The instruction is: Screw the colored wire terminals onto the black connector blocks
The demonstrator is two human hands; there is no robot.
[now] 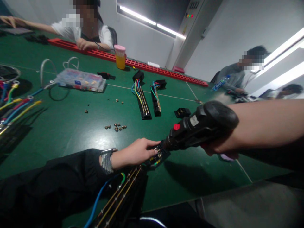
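My right hand (219,148) is wrapped round the handle of a black power screwdriver (201,126) with a red switch. The tool's nose points down at a small black socket block (159,155) with metal contacts. With thumb and fingers, my left hand (139,152) grips that block close to the tool's tip. The bit itself is hidden. Toward me from the block runs a long black strip with brass bars (118,196). Green-yellow and blue wires lie beside the strip. A loose cluster of small brass screws (117,127) lies on the green table (78,126) beyond my left hand.
Two wired black strips (143,106) lie further back, near a small black block (182,112). A clear parts box (80,79) and bundled coloured wires (16,107) are at left. Behind stands a pink-lidded jar (120,57) by a red rail (152,66). Other people sit around.
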